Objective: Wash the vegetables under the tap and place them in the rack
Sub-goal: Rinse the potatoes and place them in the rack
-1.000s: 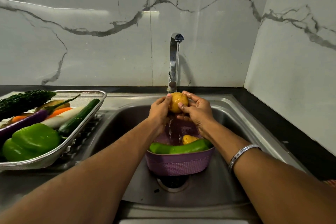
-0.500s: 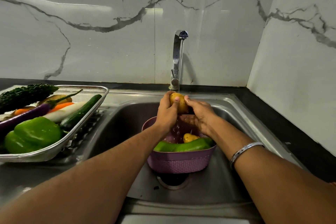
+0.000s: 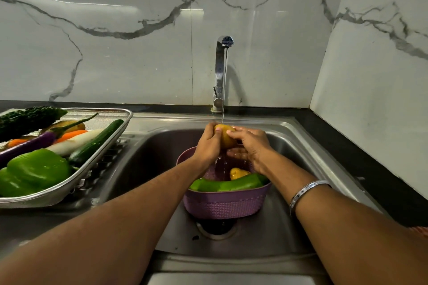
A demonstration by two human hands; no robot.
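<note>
surface: steel sink (image 3: pixel 298 136) set in a dark counter (image 3: pixel 342 146); basin wet, drain (image 3: pixel 216 227) seen just below the basket
room: corner of white marble-veined wall (image 3: pixel 115 53), back and right panels meeting right of the tap (image 3: pixel 221 71)
water: thin stream falls from the tap spout onto the potato (image 3: pixel 225 137)
potato: held over the basin, above the purple basket (image 3: pixel 224 206), directly under the stream
left hand: left hand (image 3: pixel 208 146) wrapped on the potato's left side, fingers curled together, thumb on top
right hand: right hand (image 3: pixel 251 146) cupped on the right side, fingertips pressed on the potato; bracelet (image 3: pixel 305 192) on that wrist
basket contents: long green vegetable (image 3: pixel 229 184) laid across, a second potato (image 3: pixel 238 172) behind it
rack: metal rack (image 3: pixel 97 164) on the left drainboard, holding green pepper (image 3: pixel 37 170), cucumber (image 3: pixel 95 143), white radish (image 3: pixel 74 142), carrot (image 3: pixel 69 135), eggplant (image 3: pixel 25 146), bitter gourd (image 3: pixel 27 118)
edges: rack's right rim overhangs near the basin's left edge
open room: bare basin floor left of the basket; drainboard strip in front of the rack
</note>
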